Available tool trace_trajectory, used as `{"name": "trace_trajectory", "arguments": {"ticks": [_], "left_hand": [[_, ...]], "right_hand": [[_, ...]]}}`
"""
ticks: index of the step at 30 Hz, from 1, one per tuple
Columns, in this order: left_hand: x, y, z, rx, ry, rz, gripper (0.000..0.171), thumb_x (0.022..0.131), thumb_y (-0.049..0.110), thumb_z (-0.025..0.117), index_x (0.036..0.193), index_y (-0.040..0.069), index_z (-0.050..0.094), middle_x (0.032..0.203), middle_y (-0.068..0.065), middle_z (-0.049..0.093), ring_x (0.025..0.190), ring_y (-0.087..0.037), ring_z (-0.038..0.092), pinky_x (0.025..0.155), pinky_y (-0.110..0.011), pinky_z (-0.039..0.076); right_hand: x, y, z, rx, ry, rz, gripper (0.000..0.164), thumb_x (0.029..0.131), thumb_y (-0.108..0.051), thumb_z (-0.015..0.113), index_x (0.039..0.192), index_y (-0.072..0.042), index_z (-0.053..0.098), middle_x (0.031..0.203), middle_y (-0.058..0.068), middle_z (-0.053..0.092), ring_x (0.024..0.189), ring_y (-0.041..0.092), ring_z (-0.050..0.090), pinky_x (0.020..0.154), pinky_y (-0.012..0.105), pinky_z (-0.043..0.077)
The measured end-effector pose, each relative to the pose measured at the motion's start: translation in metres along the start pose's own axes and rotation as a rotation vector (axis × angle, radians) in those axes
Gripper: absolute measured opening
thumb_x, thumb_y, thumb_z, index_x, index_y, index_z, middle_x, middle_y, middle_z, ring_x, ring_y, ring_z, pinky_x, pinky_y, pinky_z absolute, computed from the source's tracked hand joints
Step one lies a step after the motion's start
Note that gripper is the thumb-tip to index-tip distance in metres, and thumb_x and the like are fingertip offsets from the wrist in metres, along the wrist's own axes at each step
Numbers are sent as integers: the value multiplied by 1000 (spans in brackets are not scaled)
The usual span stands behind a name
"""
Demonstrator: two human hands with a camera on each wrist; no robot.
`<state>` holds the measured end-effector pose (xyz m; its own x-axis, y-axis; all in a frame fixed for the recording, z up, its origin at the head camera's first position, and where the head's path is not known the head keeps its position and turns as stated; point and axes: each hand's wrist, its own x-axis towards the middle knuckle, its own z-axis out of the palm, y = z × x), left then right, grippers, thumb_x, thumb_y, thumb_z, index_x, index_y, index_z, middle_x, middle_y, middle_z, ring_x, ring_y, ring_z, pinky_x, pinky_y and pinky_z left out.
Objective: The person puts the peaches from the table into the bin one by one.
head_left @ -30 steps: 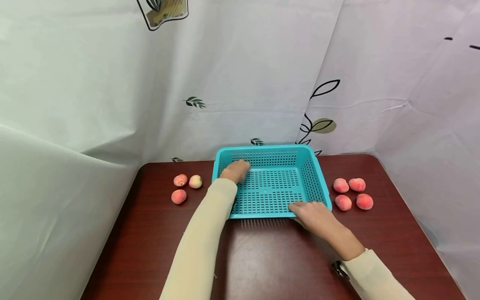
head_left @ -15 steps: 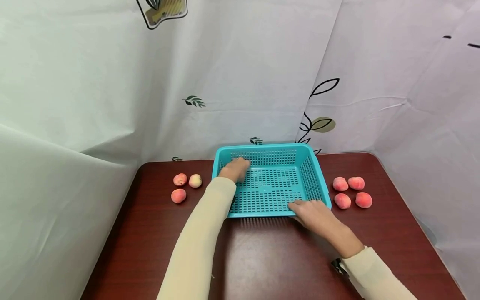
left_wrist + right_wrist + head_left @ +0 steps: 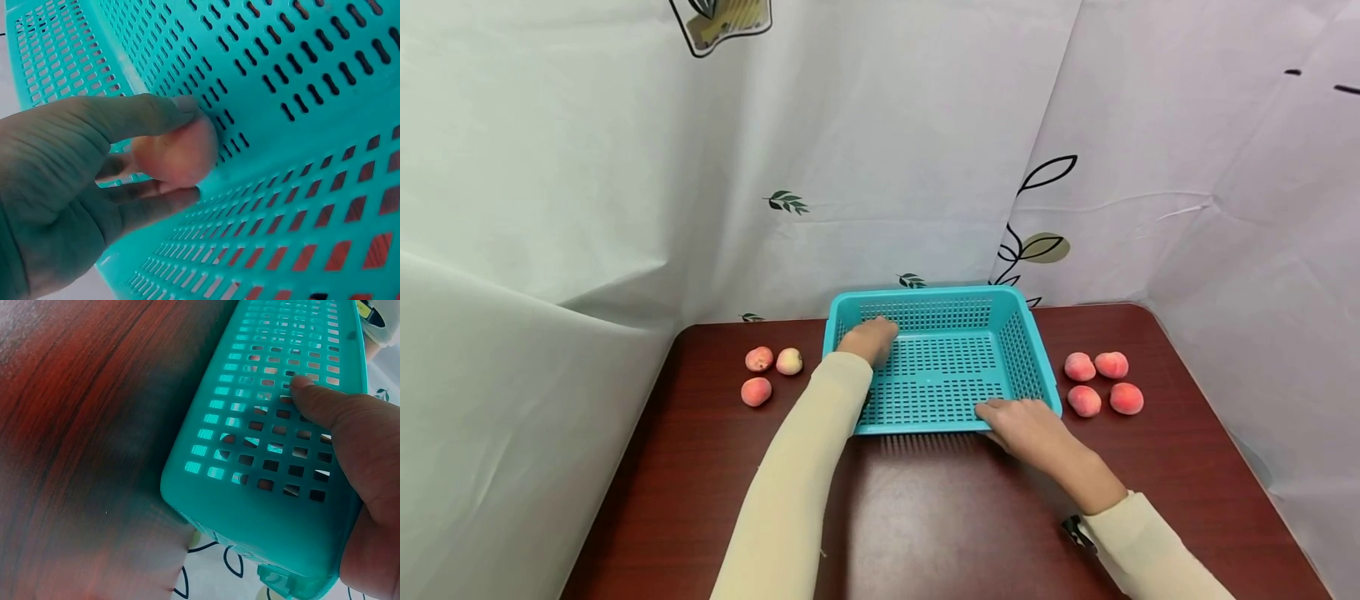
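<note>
A turquoise slotted plastic basket (image 3: 940, 367) stands at the back of the dark red table. Inside its back left corner, my left hand (image 3: 871, 340) holds a peach (image 3: 181, 153) between thumb and fingers, close over the basket floor; the hand hides this peach in the head view. My right hand (image 3: 1030, 429) grips the basket's front rim near the right corner. In the right wrist view its thumb (image 3: 312, 400) lies against the outer front wall, and the fingers are hidden behind that wall.
Three peaches (image 3: 757, 392) lie on the table left of the basket. Several more peaches (image 3: 1084, 401) sit in a group at its right. A white printed sheet (image 3: 880, 167) hangs behind the table and along both sides.
The view has shifted very slightly. Both hands stay at the basket in nearly the same places, and the loose peaches lie as before.
</note>
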<state>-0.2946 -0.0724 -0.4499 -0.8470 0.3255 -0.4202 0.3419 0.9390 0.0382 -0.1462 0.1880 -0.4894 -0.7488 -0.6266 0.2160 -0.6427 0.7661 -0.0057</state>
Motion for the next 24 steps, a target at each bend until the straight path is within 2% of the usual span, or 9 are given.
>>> {"name": "trace_trajectory", "arguments": {"ticks": [3,6,8,18,24], "left_hand": [[4,-1,1,0,40,40,32,104,3,57,135,8,62,130,-14,63,106,-24,58,85,-37,47],[9,-1,2,15,67,57,28,104,5,57,131,10,64,124,-12,65,100,-22,58,82,-36,46],[11,-1,3,21,75,56,28,104,5,58,130,10,64,125,-12,65,100,-23,60,82,-37,47],[13,1,3,22,57,39,36,105,4,56,139,11,60,147,-17,55,118,-29,61,84,-39,46],[11,0,3,17,80,58,41,107,8,51,149,12,53,148,-18,54,128,-32,58,88,-41,49]], "right_hand": [[0,0,0,-2,1,1,20,92,-24,77,87,-17,59,76,-4,61,59,14,55,50,30,41],[0,0,1,-4,5,-1,20,92,-25,77,87,-17,59,76,-4,60,59,14,54,50,30,41],[0,0,1,-4,7,-1,21,92,-25,77,87,-17,59,76,-4,61,59,13,54,50,29,41],[1,-1,0,2,-2,12,21,93,-26,77,87,-18,58,77,-5,61,59,12,52,50,29,40],[1,-1,0,8,-7,17,20,93,-26,77,88,-18,59,77,-5,61,59,12,52,51,28,39]]}}
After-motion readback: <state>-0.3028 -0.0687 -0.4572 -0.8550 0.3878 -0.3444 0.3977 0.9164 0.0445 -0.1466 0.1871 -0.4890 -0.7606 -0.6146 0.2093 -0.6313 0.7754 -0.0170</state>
